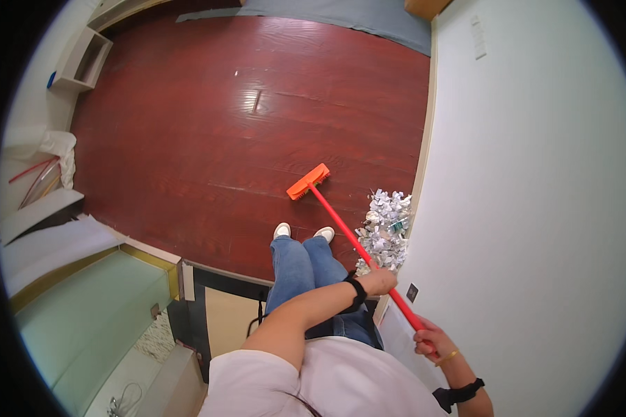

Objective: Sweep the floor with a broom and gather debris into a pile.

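A long-handled push broom has a red pole [339,221] and an orange head [309,182] with dark bristles, which rests on the dark red wooden floor [188,130] ahead of my shoes. My left hand [378,282] grips the pole at about its middle. Near the pole's upper end, my right hand [432,339] is closed around it. A heap of torn white paper scraps [383,234] lies along the wall on the right, beside the pole, with a crumpled clear plastic bottle [398,225] among the scraps.
A white wall [521,172] with a socket [412,292] stands at the right. Grey sheeting [334,13] covers the floor's far end. At the left are an open box-like shelf [86,60], a white cloth [65,148] and a glass-fronted counter [99,307]. One small white bit [236,73] lies on the floor.
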Demonstrator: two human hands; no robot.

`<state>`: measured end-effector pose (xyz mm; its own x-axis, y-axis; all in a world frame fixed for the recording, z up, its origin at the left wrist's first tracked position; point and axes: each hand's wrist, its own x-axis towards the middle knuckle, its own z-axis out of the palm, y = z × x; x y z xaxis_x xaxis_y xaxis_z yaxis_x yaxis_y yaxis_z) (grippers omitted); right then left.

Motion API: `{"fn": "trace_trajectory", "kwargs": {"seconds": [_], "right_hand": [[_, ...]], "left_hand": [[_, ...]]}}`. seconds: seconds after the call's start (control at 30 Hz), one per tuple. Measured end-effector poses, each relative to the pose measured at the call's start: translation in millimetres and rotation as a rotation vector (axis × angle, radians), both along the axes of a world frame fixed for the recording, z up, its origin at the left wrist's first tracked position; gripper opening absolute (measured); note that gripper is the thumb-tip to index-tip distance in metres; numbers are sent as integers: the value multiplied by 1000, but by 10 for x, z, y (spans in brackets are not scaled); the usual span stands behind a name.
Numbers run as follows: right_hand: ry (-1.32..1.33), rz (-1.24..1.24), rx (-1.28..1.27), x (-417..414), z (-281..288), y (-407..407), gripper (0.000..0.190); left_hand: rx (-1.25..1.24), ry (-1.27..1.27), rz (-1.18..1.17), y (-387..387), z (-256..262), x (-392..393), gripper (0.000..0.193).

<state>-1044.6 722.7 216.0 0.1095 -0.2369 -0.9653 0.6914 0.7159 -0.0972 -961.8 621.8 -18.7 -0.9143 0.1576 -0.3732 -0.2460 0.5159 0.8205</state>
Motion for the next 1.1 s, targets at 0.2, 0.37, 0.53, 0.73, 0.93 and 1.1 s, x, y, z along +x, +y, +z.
{"fn": "trace_trajectory", "kwargs": {"seconds": [0.2,0.37,0.53,0.73,0.93,1.1], "right_hand": [[-134,-110,-144,163,-278,-185,49],[-116,-34,-262,166,-804,-806,46],[-206,-56,-297,228,-1287,-1771,43],[-237,-90,-268,52,-1171,-2237,41],[-91,-211,-33,-511,-97,-1560,44],[-42,-326,22,-424,7,-1624,45]], "left_hand": [[-215,-131,-36,-479,118,227,17],[-351,-158,77,-1283,-50,294,18],[-471,-162,163,-2282,-338,568,13],[-395,-182,187,-2683,-555,459,13],[-52,-117,-70,-1785,192,-579,13],[-8,-32,-148,-1918,253,-745,13]]}}
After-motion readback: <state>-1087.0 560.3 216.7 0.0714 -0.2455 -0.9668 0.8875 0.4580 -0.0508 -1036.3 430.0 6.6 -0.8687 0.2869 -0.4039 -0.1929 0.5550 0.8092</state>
